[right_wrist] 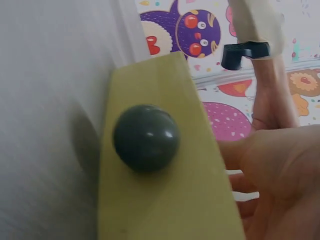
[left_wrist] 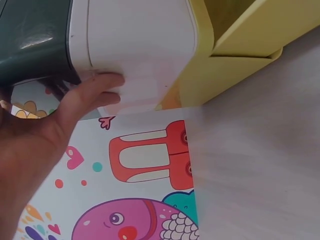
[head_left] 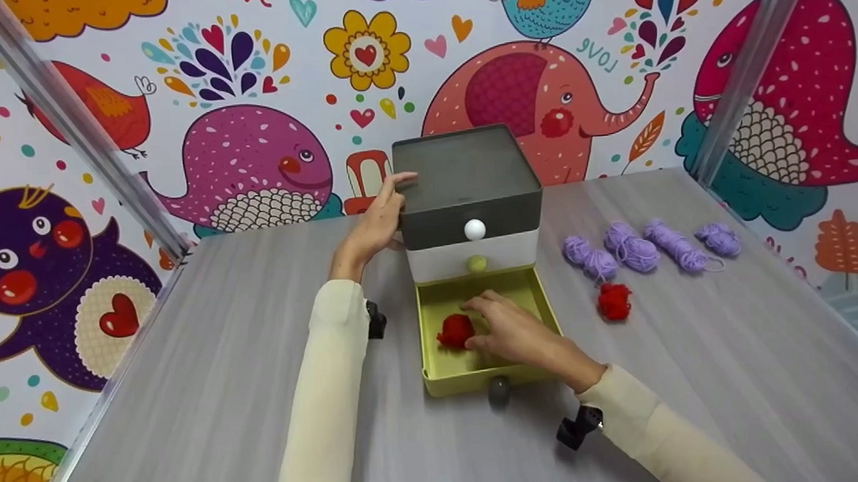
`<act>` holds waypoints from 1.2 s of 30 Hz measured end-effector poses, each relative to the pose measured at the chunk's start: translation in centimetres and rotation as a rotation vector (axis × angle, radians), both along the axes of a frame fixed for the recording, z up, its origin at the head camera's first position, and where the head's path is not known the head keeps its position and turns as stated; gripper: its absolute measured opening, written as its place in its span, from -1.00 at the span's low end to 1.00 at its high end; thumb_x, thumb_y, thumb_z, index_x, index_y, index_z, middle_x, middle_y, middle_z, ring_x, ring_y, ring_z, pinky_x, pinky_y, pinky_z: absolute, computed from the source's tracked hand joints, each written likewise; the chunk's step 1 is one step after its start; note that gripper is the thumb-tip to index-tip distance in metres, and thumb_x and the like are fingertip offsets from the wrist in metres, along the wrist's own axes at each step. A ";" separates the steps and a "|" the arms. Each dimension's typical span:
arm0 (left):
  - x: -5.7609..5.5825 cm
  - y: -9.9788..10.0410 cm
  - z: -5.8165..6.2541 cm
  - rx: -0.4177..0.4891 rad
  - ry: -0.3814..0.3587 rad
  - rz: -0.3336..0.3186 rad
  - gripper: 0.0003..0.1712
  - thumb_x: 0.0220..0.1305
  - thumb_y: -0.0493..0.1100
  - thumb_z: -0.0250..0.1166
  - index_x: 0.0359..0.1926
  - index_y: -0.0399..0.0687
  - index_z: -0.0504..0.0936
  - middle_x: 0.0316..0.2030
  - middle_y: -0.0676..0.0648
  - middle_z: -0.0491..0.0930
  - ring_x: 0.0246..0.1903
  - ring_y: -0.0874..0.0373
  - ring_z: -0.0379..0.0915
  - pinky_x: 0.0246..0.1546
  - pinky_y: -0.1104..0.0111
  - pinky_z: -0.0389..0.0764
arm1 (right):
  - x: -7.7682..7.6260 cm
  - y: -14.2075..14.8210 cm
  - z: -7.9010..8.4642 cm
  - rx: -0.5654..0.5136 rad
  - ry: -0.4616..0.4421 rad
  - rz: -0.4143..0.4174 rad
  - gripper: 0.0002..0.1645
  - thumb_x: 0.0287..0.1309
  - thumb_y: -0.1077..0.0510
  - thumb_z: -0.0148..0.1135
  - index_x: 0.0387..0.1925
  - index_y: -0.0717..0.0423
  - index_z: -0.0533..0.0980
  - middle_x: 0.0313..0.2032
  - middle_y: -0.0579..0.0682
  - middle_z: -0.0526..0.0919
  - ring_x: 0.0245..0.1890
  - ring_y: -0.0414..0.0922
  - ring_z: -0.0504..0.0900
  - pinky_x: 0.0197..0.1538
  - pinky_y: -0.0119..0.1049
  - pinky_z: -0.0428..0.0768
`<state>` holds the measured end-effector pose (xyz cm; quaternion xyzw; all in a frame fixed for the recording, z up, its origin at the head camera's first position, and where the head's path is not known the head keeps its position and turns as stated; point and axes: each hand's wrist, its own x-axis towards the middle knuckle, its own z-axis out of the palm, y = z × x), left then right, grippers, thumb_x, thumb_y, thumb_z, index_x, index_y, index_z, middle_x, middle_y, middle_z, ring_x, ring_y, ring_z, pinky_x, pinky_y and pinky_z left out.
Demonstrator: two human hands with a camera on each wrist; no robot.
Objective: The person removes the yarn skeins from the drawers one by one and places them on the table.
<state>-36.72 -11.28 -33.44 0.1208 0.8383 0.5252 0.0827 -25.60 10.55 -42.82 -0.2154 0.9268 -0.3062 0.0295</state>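
Observation:
A small chest of drawers [head_left: 469,225], dark grey on top, white in the middle and yellow-green below, stands on the table. My left hand [head_left: 382,218] rests against its left side, one finger over the top edge; in the left wrist view, digits of this hand [left_wrist: 45,132] touch the white side. The bottom drawer [head_left: 434,380] is pulled out, with a dark grey knob [right_wrist: 146,138] on its front. Inside lies a red ball of yarn [head_left: 455,331]. Over the drawer is my right hand [head_left: 514,331], fingers spread, thumb close to the red yarn; whether they touch cannot be told.
Several lilac yarn skeins [head_left: 630,247] lie in a row on the table right of the chest, with another red yarn ball [head_left: 614,301] in front of them. Behind the grey table [head_left: 248,361] rise printed walls with metal posts [head_left: 741,80].

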 end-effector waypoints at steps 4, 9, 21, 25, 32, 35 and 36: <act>0.0 -0.1 0.0 -0.030 0.008 -0.022 -0.53 0.56 0.08 -0.25 0.40 0.43 0.25 0.28 -0.18 0.33 0.11 -0.17 0.51 0.04 -0.11 0.65 | -0.1 -0.4 -0.4 -0.031 -0.026 -0.054 -0.35 0.06 0.20 0.49 0.22 0.18 0.52 0.05 0.15 0.59 0.07 0.10 0.60 0.18 0.03 0.58; -0.1 -0.2 0.0 -0.037 0.015 -0.033 -0.52 0.57 0.08 -0.26 0.41 0.41 0.26 0.24 -0.18 0.36 0.10 -0.16 0.51 0.03 -0.07 0.66 | -0.3 -0.8 -0.6 -0.054 -0.050 -0.076 -0.34 0.00 0.23 0.53 0.19 0.19 0.54 0.05 0.16 0.60 0.10 0.12 0.60 0.19 0.03 0.58; 0.1 -0.2 0.0 -0.034 0.015 -0.035 -0.51 0.58 0.09 -0.25 0.43 0.41 0.26 0.27 -0.19 0.35 0.09 -0.15 0.51 0.02 -0.06 0.67 | -0.4 -1.8 -1.3 -0.002 -0.066 -0.035 -0.18 -0.06 0.23 0.57 0.28 0.16 0.45 0.04 0.18 0.56 0.03 0.12 0.63 0.16 0.05 0.61; 0.1 -0.2 0.1 -0.034 0.012 -0.036 -0.51 0.58 0.08 -0.26 0.43 0.40 0.27 0.25 -0.21 0.36 0.06 -0.16 0.53 0.02 -0.05 0.67 | -0.8 -2.1 -1.5 0.003 -0.086 -0.047 -0.17 -0.08 0.24 0.58 0.28 0.14 0.46 0.10 0.20 0.57 0.08 0.14 0.61 0.22 0.06 0.57; 0.0 -0.2 0.0 -0.027 0.013 -0.037 -0.52 0.58 0.09 -0.27 0.42 0.41 0.27 0.24 -0.20 0.36 0.06 -0.15 0.53 0.01 -0.05 0.67 | -1.1 -2.3 -1.6 -0.020 -0.089 -0.042 -0.26 -0.07 0.35 0.52 0.23 0.19 0.51 0.06 0.22 0.58 0.08 0.15 0.60 0.23 0.08 0.55; 0.0 -0.2 0.0 -0.021 0.012 -0.036 -0.52 0.58 0.08 -0.26 0.41 0.41 0.27 0.25 -0.20 0.36 0.06 -0.15 0.53 0.01 -0.06 0.67 | -1.1 -2.4 -1.7 -0.031 -0.088 -0.038 -0.29 -0.07 0.37 0.50 0.20 0.20 0.52 0.03 0.21 0.59 0.06 0.13 0.59 0.22 0.07 0.55; -0.1 -0.2 0.0 -0.019 0.012 -0.036 -0.52 0.58 0.08 -0.27 0.41 0.40 0.27 0.25 -0.20 0.35 0.06 -0.15 0.53 0.01 -0.07 0.67 | -1.1 -2.4 -1.7 -0.036 -0.088 -0.036 -0.30 -0.08 0.38 0.51 0.18 0.20 0.53 0.02 0.20 0.59 0.04 0.13 0.59 0.21 0.07 0.56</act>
